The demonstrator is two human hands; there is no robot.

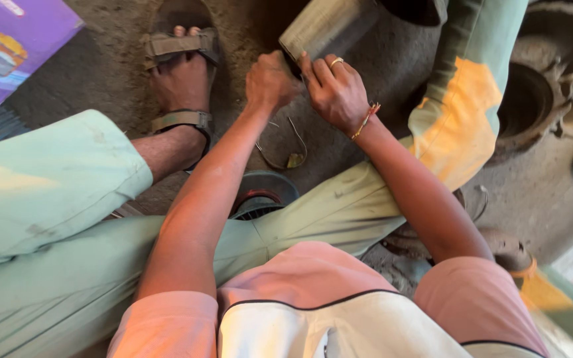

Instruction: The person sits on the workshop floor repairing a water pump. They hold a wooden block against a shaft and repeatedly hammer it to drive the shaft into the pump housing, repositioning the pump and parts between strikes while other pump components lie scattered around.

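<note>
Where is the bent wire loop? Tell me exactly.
In the head view, the bent wire loop lies on the dirt floor, just below the left hand and right hand.

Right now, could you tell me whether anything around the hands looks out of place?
A bent loop of wire lies loose on the dirty floor just below the left hand and right hand, which grip a grey cylinder.

A grimy repair workshop is showing itself: an oil-stained dirt floor is lying underfoot, with rusty machine wheels sitting far right.
</note>
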